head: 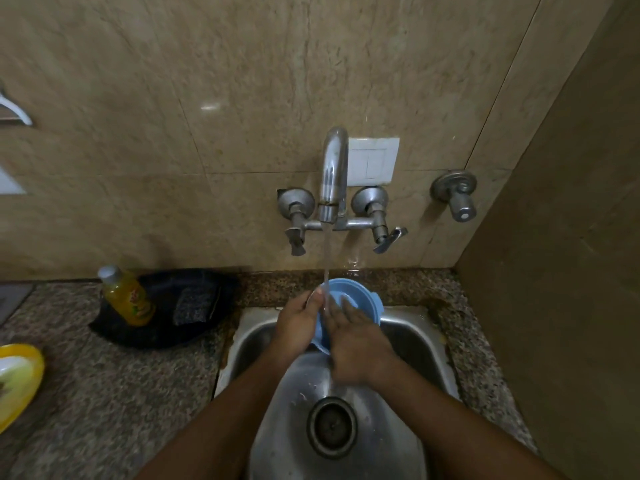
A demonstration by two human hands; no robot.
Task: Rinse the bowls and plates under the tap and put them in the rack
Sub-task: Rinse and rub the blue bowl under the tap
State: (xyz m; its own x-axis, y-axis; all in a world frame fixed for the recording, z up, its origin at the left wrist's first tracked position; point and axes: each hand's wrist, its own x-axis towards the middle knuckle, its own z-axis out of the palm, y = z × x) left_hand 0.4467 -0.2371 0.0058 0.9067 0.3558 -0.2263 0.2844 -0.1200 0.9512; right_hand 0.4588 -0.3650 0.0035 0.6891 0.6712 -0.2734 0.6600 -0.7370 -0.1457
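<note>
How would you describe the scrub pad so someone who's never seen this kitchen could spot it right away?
Start at the steel sink and look left along the speckled counter to the black tray against the wall. The scrub pad leans in that tray, just right of the yellow soap bottle. It is the dark, flat, rough-textured rectangle, unlike the bright rounded bottle beside it.

Sink at lower centre of the frame, tap above it on the wall.
The bowl (pixel 356 299) sits over the sink (pixel 408 341) under the tap (pixel 332 174), between the left hand (pixel 298 323) and right hand (pixel 360 344). Left of the sink, on the counter (pixel 121 393), a bottle (pixel 126 296) stands beside a scrub pad (pixel 194 306). A plate (pixel 17 379) lies at the far left edge.
</note>
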